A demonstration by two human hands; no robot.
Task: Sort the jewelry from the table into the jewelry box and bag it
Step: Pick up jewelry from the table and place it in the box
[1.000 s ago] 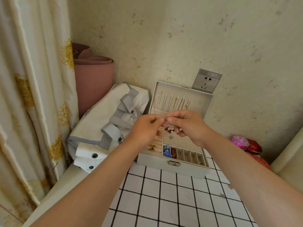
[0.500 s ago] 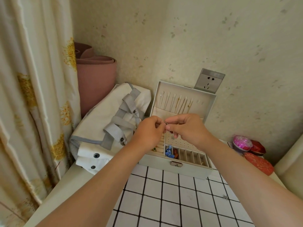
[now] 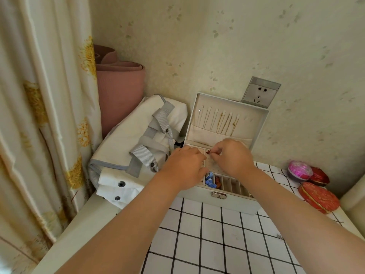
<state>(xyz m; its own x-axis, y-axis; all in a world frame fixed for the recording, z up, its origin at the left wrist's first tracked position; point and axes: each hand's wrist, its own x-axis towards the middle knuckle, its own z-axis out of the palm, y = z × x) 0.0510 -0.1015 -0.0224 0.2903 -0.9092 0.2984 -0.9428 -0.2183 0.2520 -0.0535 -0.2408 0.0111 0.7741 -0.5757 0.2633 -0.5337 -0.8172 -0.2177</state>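
- The white, black-gridded worktop (image 3: pixel 197 244) carries an open pale-grey jewelry box (image 3: pixel 233 201).
- The right hand (image 3: pixel 234 158) pinches a small dark-red jewelry piece (image 3: pixel 207 152) just over the box's perforated panel (image 3: pixel 214 165).
- The left hand (image 3: pixel 185 167) lies alongside; I cannot tell its grip.

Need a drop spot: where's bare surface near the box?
Free: black-and-white checked tablecloth in front of the pale grey jewelry box, between the forearms, and toward the red round tins. Crowded: white canvas bag crowds the box's left; left hand and right hand cover its tray.
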